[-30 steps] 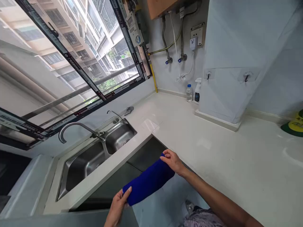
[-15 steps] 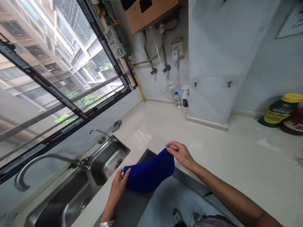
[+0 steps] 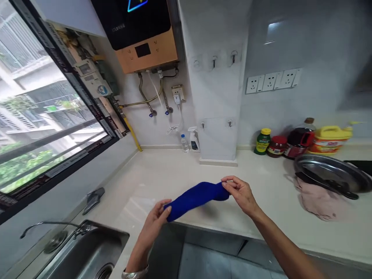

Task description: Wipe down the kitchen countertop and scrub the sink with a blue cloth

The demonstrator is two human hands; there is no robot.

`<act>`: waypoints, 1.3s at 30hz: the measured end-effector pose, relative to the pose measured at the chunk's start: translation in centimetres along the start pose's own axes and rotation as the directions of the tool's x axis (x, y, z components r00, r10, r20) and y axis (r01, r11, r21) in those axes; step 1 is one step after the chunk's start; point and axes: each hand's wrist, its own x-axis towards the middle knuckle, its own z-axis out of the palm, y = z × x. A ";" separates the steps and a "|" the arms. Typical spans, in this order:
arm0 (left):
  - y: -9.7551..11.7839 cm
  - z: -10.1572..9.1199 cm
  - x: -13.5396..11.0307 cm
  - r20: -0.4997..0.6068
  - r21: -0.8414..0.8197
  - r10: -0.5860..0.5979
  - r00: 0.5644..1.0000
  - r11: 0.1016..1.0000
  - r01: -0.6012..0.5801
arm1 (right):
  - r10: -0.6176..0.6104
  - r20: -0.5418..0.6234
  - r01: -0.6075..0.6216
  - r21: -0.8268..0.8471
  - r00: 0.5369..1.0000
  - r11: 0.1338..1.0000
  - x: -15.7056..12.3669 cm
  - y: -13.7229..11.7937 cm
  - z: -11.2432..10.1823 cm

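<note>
A blue cloth [image 3: 194, 197] stretches between my two hands, above the front edge of the white countertop [image 3: 261, 201]. My left hand [image 3: 155, 221] pinches its left end between thumb and fingers. At the upper right corner, my right hand [image 3: 240, 192] grips the cloth with thumb and fingertips. The fabric is partly folded over and sags a little near its right end. A bracelet [image 3: 135, 273] circles my left wrist.
The steel sink [image 3: 95, 248] lies at lower left. Along the back wall stand a water bottle [image 3: 185, 143], a spray bottle [image 3: 193, 139] and several condiment containers. A pan lid [image 3: 328, 168] and a pink cloth [image 3: 322, 199] rest at right. A water heater [image 3: 148, 50] hangs above.
My view has turned right and up, bringing the condiments and pan lid into sight. Both hands have carried the blue cloth over the counter edge, and it now looks narrower and more folded.
</note>
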 end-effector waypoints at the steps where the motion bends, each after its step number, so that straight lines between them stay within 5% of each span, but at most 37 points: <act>1: -1.9 0.1 1.1 0.087 0.025 -0.060 0.994 0.998 0.058 | 0.039 0.017 -0.038 -0.051 0.999 0.998 -0.1 1.8 -0.4; 3: -5.4 0.8 3.7 0.140 0.051 -0.126 0.982 0.991 0.120 | 0.137 0.006 -0.133 -0.191 0.991 0.972 0.3 5.3 -0.8; 7: -10.1 2.8 9.6 0.008 0.095 -0.080 0.997 0.992 0.079 | 0.280 -0.149 -0.313 -0.592 0.948 0.742 2.2 10.3 -1.2; 10: -12.4 3.5 11.9 -0.104 0.220 -0.051 0.993 0.973 0.073 | 0.262 -0.172 -0.298 -0.754 0.950 0.586 2.6 12.4 -1.2; 13: -14.9 3.9 11.7 -0.103 0.316 -0.024 0.994 0.947 0.055 | 0.123 -0.049 -0.100 -0.885 0.991 0.454 1.7 14.9 -0.4; 16: -16.7 4.9 10.2 -0.064 0.410 0.040 0.997 0.912 -0.010 | 0.024 0.118 0.098 -0.905 0.993 0.415 0.0 17.8 1.7; 20: -17.1 6.5 9.2 -0.044 0.602 0.038 0.998 0.799 -0.003 | -0.028 0.127 0.129 -0.940 0.992 0.316 -2.4 20.7 4.9; 22: -16.7 7.2 9.3 -0.048 0.673 -0.045 0.998 0.737 0.066 | -0.060 0.131 0.143 -0.928 0.990 0.343 -2.8 21.5 5.8; 26: -16.3 8.3 9.9 -0.029 0.688 -0.098 0.995 0.720 0.091 | -0.093 0.156 0.182 -0.871 0.983 0.456 -2.2 22.3 5.4; 29: -16.2 8.9 10.1 0.005 0.649 -0.056 0.998 0.760 0.039 | 0.011 0.185 0.144 -0.797 0.983 0.587 -1.2 21.4 4.6; 31: -15.8 9.3 10.2 0.018 0.539 -0.093 0.996 0.839 0.068 | 0.136 0.200 0.024 -0.641 0.970 0.767 -0.5 20.2 4.2; 33: -15.0 9.9 10.3 0.001 0.242 -0.203 0.979 0.950 0.197 | 0.296 0.217 -0.217 -0.325 0.930 0.920 0.1 18.7 3.7; 36: -12.7 11.4 10.7 0.007 -0.300 -0.380 0.925 0.882 0.364 | 0.492 0.196 -0.527 0.223 0.848 0.820 1.0 16.1 2.4; 39: -9.9 13.1 11.8 0.051 -0.414 -0.396 0.917 0.827 0.380 | 0.564 0.060 -0.525 0.455 0.824 0.719 2.1 13.3 -0.2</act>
